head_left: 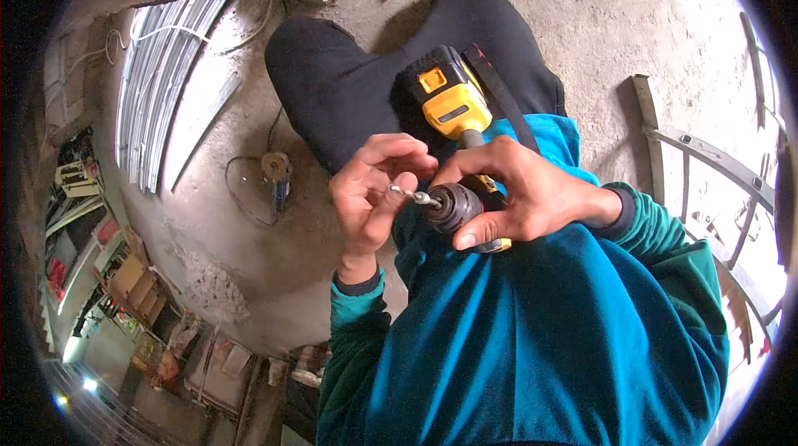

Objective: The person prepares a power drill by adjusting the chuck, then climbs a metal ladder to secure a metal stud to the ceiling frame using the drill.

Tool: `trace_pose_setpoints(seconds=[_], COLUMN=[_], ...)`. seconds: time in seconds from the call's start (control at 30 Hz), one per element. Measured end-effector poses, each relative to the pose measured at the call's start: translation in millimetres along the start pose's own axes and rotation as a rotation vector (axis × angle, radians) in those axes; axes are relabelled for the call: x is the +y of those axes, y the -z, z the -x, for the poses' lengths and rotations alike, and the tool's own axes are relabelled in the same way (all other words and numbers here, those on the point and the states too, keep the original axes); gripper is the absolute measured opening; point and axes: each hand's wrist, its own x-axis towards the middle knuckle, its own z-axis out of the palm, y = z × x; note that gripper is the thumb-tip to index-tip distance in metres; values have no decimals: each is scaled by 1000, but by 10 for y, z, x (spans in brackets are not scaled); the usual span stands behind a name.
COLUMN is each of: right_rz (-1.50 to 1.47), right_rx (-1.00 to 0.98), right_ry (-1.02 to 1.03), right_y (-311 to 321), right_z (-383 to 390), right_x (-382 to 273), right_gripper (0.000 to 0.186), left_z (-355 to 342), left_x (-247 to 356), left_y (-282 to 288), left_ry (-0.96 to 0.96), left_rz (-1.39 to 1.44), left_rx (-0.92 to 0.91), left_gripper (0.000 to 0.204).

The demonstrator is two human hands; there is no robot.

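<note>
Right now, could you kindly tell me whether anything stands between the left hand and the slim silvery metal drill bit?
Nothing visible does: the bit lies right by the left hand, projecting from the round black chuck that the right hand grips.

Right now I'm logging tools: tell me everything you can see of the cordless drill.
The cordless drill is yellow and black, apparently plastic, with a battery pack at its base, over the black trousers. A shiny, metal-looking spiral bit projects from its dark round chuck, pointing to the person's left. The right hand holds the chuck between thumb and fingers; the left hand is at the bit, contact unclear. The right hand hides part of the drill.
</note>
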Motion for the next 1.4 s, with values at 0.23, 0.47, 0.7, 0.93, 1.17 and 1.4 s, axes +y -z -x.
trace_pose_setpoints(seconds=[0.23,0.47,0.7,0.93,1.17,1.4], right_rz=[49,24,36,78,74,86], right_rx=[-40,-58,-47,-3,31,-2], right_ry=[-10,-60,-59,88,148,93], right_y=[14,18,19,12,0,25], right_z=[-24,-23,-18,-25,-37,-42], right_x=[-43,-46,-26,-1,44,-18], right_gripper=[50,50,51,51,50,50], left_z=[-55,-51,-23,-74,-114,-135], left_x=[-19,-101,-52,76,183,165], left_y=[-34,87,-12,18,-44,-2], left_ry=[-322,-27,-358,-406,-361,-406], left_rz=[-46,-53,-96,-277,-263,-348], left_rx=[-210,63,-164,-245,-268,-290], left_gripper=[63,40,61,51,44,44])
